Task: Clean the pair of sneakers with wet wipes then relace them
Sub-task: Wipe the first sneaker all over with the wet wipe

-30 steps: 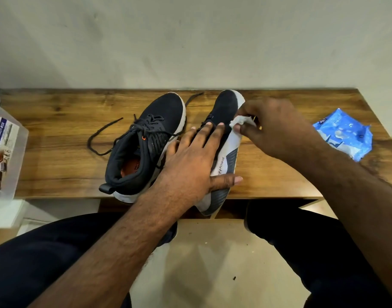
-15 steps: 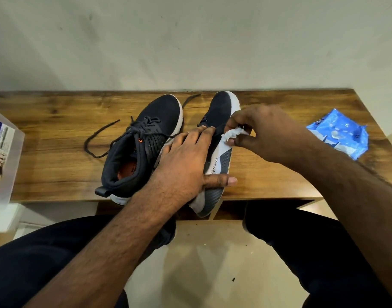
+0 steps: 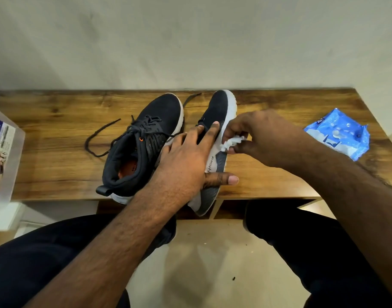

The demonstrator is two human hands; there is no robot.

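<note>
Sneaker (image 3: 220, 107) tilted, white sole showing; right hand (image 3: 264, 135) pinches crumpled wipe (image 3: 231, 142), left hand (image 3: 186, 158) flat

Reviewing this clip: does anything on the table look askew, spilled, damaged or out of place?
Nothing spilled or damaged. The right sneaker lies tipped on its side, heel past the table edge, because the left hand steadies it while the right hand rubs a wipe on its sole. The left sneaker's lace trails loose.
</note>
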